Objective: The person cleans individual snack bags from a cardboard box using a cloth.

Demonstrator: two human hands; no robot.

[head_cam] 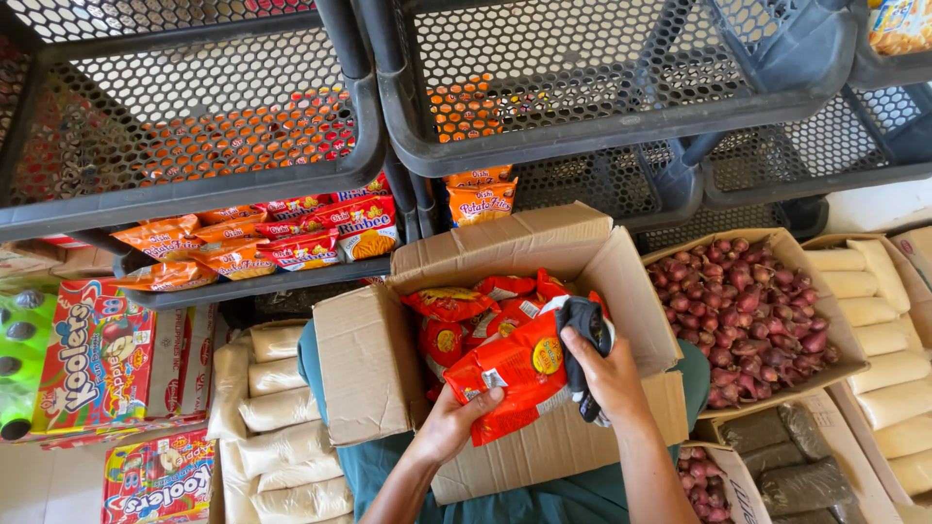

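Head: right hand (607, 374) around dark cloth (582, 335)

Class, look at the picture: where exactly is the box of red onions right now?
In the head view the box of red onions sits right of centre, beside the open cardboard box of red snack packets, with pale filled bags on its far right.

The single head camera looks steeply down from close above onto an open cardboard box (544, 291), with mesh shelves (194, 107) across the top.
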